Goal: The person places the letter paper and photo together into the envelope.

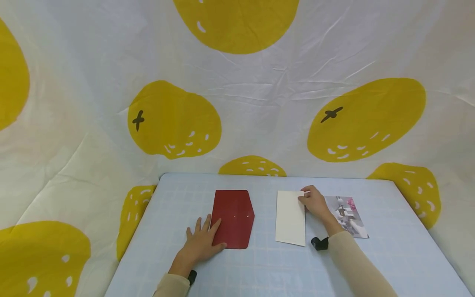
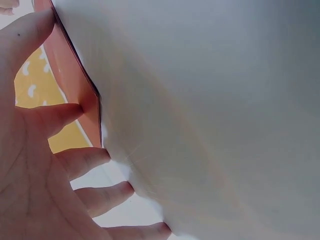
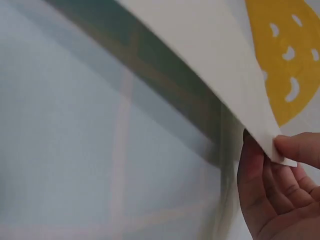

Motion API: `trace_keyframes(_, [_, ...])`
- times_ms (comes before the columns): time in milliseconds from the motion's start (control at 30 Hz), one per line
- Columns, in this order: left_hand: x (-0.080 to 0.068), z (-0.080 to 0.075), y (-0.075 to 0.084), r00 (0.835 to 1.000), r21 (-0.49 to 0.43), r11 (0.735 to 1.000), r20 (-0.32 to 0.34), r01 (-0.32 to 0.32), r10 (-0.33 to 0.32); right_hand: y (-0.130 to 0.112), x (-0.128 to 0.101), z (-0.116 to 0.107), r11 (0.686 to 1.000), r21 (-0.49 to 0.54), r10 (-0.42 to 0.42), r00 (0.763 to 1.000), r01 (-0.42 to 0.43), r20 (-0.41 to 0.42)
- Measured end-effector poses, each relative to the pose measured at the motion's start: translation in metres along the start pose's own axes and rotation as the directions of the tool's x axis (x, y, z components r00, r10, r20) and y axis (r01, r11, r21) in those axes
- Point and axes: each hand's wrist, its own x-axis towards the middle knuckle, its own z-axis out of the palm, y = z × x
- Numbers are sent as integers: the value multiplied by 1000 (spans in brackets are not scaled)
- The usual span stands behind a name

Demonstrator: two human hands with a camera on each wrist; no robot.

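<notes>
A dark red envelope (image 1: 234, 218) lies flat on the pale blue checked table (image 1: 259, 268), left of centre. My left hand (image 1: 202, 241) rests on its near left edge with fingers straight, thumb on the paper; the left wrist view shows the fingers (image 2: 75, 160) spread against the red envelope (image 2: 75, 85). A cream card (image 1: 290, 216) lies to the right. My right hand (image 1: 313, 202) pinches its far right corner, lifting it slightly. In the right wrist view the cream card (image 3: 220, 55) rises off the table, its corner between my fingertips (image 3: 295, 147).
A printed photo (image 1: 350, 216) with pink flowers lies right of the card, partly under my right forearm. A white cloth with big yellow fruit prints (image 1: 174, 119) hangs behind and around the table. The table's edges run close on the left and right.
</notes>
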Motion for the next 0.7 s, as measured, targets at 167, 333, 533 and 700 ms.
trace_keyframes(167, [1, 2, 0, 1000, 2, 1000, 0, 1, -1, 4, -2, -5, 993, 110, 30, 999, -33, 27])
trace_keyframes(333, [1, 2, -2, 1000, -7, 1000, -4, -2, 2, 4, -5, -8, 971, 238, 15, 999, -22, 29])
trace_keyframes(533, [1, 2, -2, 1000, -9, 1000, -11, -7, 7, 0, -6, -10, 955, 296, 26, 999, -32, 25])
trace_keyframes(700, [1, 2, -1, 1000, -9, 1000, -13, -16, 16, -3, -6, -9, 943, 330, 29, 999, -34, 20])
